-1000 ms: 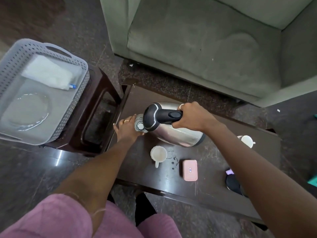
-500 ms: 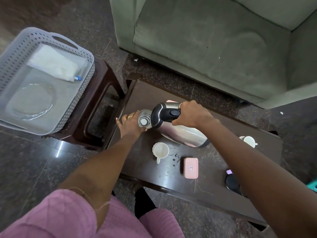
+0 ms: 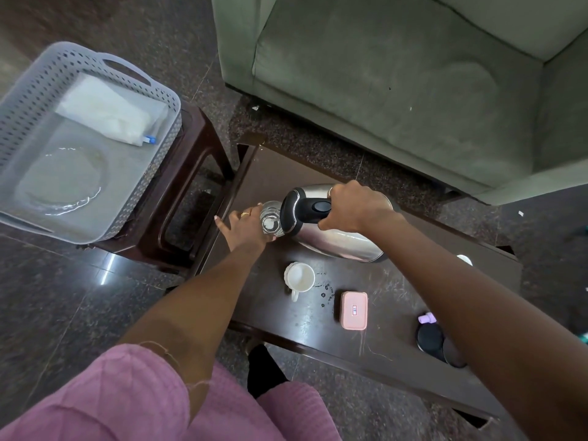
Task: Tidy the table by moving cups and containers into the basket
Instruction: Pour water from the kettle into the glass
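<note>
The right hand (image 3: 356, 206) grips the tilted kettle (image 3: 337, 245) by its handle, with its top end at the glass (image 3: 270, 221). The left hand (image 3: 243, 229) holds the glass near the left edge of the table (image 3: 397, 316). The basket (image 3: 149, 183) stands apart, past that edge.

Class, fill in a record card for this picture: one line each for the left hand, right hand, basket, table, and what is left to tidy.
Left hand: holds a clear glass at the table left end.
Right hand: grips the handle of a steel kettle, tilted towards the glass.
Basket: on a stool beside the table; holds a glass plate and a white packet.
On table: white cup, pink box.
Not yet in basket: glass, cup, box.
</note>
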`<move>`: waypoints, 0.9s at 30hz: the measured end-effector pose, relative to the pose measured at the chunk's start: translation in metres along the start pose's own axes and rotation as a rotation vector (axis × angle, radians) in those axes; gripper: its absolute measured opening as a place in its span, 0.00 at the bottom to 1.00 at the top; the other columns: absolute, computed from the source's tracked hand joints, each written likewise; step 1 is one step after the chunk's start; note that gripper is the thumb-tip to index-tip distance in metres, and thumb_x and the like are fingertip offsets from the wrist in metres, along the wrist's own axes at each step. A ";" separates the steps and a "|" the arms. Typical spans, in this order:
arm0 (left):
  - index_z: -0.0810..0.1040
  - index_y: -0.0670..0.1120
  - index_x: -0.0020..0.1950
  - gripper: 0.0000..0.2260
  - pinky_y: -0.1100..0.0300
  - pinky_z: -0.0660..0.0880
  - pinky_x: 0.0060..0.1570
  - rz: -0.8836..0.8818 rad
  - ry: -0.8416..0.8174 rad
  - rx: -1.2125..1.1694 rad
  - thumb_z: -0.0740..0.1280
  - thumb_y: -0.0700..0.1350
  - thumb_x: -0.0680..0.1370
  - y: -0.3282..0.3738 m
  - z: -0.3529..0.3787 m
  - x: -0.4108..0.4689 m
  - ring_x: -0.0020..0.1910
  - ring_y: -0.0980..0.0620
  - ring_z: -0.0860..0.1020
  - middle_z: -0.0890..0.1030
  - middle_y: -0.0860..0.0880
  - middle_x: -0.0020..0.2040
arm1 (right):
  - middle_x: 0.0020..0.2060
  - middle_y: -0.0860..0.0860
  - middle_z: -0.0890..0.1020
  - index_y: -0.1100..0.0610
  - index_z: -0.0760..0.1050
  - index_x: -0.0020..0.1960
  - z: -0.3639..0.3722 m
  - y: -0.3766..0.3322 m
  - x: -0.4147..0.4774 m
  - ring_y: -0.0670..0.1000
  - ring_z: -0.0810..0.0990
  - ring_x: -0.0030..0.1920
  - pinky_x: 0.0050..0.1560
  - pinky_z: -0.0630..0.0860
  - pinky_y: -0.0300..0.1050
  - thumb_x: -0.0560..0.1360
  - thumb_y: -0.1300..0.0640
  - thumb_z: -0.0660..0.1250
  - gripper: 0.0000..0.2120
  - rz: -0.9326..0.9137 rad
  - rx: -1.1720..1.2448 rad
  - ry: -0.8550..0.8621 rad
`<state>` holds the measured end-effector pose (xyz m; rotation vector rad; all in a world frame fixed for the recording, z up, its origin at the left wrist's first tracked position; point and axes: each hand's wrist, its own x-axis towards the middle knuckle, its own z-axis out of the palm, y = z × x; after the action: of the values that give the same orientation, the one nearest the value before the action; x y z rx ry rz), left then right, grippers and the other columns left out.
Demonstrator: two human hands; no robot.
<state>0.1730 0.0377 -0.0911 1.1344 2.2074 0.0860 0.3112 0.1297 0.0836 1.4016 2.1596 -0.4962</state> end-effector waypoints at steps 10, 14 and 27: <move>0.61 0.60 0.69 0.35 0.32 0.38 0.68 -0.069 -0.038 -0.003 0.73 0.59 0.66 0.001 -0.003 -0.001 0.72 0.42 0.59 0.73 0.50 0.66 | 0.54 0.57 0.76 0.58 0.73 0.57 -0.009 -0.003 -0.003 0.62 0.77 0.54 0.43 0.68 0.47 0.66 0.46 0.70 0.24 0.013 -0.011 -0.010; 0.62 0.61 0.68 0.34 0.31 0.39 0.67 -0.101 -0.046 0.010 0.74 0.59 0.65 0.002 -0.003 0.001 0.72 0.42 0.58 0.71 0.50 0.67 | 0.52 0.58 0.77 0.58 0.73 0.55 -0.009 -0.005 -0.004 0.62 0.77 0.52 0.43 0.70 0.48 0.66 0.47 0.70 0.23 0.011 -0.014 -0.020; 0.59 0.63 0.70 0.37 0.31 0.39 0.67 -0.130 -0.067 0.018 0.73 0.60 0.65 0.003 -0.001 0.003 0.73 0.40 0.56 0.67 0.51 0.71 | 0.53 0.58 0.76 0.59 0.72 0.56 -0.008 -0.006 -0.002 0.62 0.77 0.53 0.43 0.69 0.48 0.66 0.47 0.70 0.24 0.012 -0.016 -0.020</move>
<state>0.1738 0.0420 -0.0911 0.9859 2.2203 -0.0266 0.3048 0.1303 0.0912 1.3946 2.1334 -0.4849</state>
